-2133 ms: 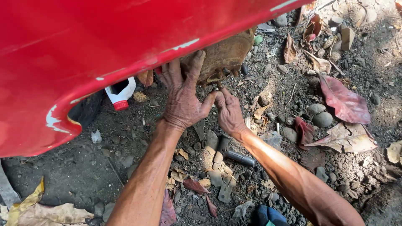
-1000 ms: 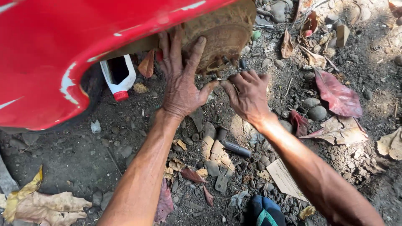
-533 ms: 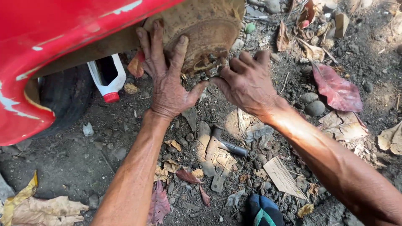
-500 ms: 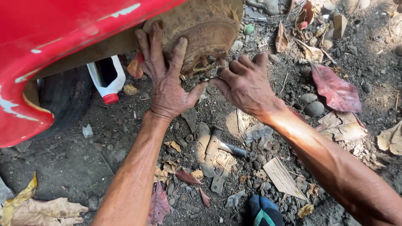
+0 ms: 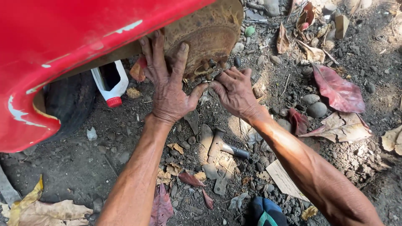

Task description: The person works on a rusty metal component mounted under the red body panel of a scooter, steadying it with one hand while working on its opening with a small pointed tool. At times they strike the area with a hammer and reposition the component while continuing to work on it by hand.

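The red vehicle body [image 5: 71,50] fills the upper left, its lower edge running diagonally from the left side up toward the top centre and overhanging everything beneath it. Under that edge, at left, a black tyre [image 5: 69,106] sits in shadow on the dirt ground [image 5: 104,155], with only a narrow gap between rubber and red panel.

The rusty brake drum [image 5: 209,33] shows at top centre, its upper part tucked under the red edge and its lower rim open toward the ground. The left hand [image 5: 169,90] lies flat and spread wide on the drum's face, fingers [image 5: 155,52] reaching up to the body's edge, thumb stretched out to the right. The right hand [image 5: 235,92] is curled narrow just beside it, fingertips at the small metal parts on the drum's lower rim; what it pinches, if anything, I cannot tell. The 2 hands nearly touch at the thumbs.

A white plastic bottle with a red cap [image 5: 109,86] lies under the body, between tyre and left hand. Right of the drum the ground is open but littered: a big red leaf [image 5: 337,90], brown dry leaves [image 5: 341,129], grey stones [image 5: 314,106]. Below the hands, between the forearms, a short metal tool [image 5: 226,146] lies among pebbles. A blue sandal [image 5: 266,211] shows at the bottom edge.
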